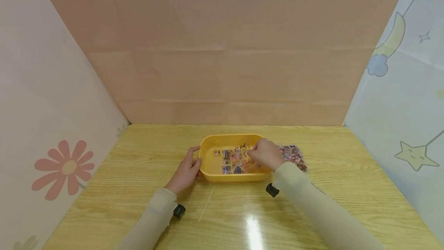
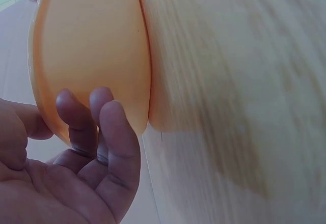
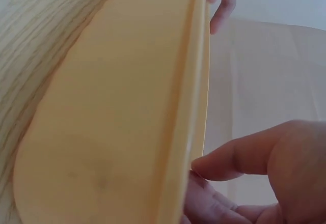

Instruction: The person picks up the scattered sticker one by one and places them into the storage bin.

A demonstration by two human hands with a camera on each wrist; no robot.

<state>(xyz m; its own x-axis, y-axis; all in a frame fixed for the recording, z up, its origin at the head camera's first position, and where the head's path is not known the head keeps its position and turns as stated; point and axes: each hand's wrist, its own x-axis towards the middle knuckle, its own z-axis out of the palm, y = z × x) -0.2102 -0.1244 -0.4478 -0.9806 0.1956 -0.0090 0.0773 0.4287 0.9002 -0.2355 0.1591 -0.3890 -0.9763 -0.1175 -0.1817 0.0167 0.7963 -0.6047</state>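
A yellow plastic basin (image 1: 211, 142) stands on the wooden table, with small printed, colourful flat pieces (image 1: 227, 157) scattered over its floor. At its left end my left hand (image 1: 187, 171) grips the rim. In the left wrist view, the fingers (image 2: 118, 132) curl up against the outer wall (image 2: 97, 40). My right hand (image 1: 266, 154) reaches over the right end of the basin, fingertips down among the pieces. Thumb and forefinger come together just behind the rim (image 3: 191, 81) in the right wrist view, the other fingertips hidden there; I cannot tell whether they pinch a piece.
Right of the basin, partly behind my right hand and sleeve, lies a flat heap of similar colourful pieces (image 1: 293, 156). A brown paper-like backdrop (image 1: 225, 68) rises at the table's far edge, with patterned panels (image 1: 392, 99) on both sides.
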